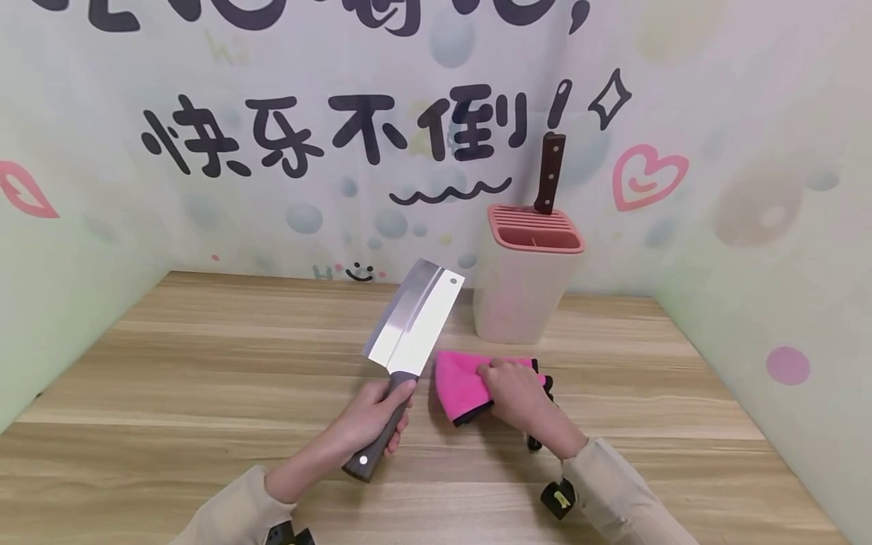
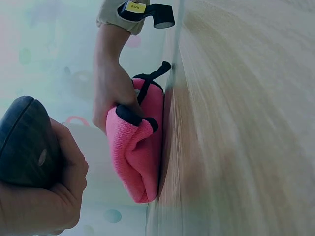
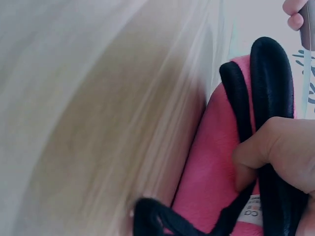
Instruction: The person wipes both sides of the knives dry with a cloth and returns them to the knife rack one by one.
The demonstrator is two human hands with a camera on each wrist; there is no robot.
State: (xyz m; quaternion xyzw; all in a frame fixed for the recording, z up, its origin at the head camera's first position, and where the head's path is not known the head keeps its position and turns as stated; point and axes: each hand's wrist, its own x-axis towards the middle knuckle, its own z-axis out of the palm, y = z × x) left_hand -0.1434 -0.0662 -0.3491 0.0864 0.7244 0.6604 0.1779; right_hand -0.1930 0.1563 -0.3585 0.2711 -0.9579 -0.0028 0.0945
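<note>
My left hand (image 1: 378, 416) grips the dark handle of a cleaver (image 1: 418, 314), its broad steel blade pointing up and away above the table. In the left wrist view, the handle's butt end (image 2: 29, 142) is close to the camera with fingers wrapped round it. My right hand (image 1: 518, 390) holds a folded pink cloth (image 1: 459, 378) with black edging, low on the table. Seen from the right wrist, the thumb (image 3: 251, 152) presses into the cloth's fold (image 3: 216, 142), beside a black loop and a white label.
Behind the cloth stands a white knife block (image 1: 514, 295) with a pink slotted top. A dark-handled knife (image 1: 549, 174) is upright in it. The wooden table (image 1: 225, 378) meets a printed backdrop (image 1: 272, 219) at the rear and sides.
</note>
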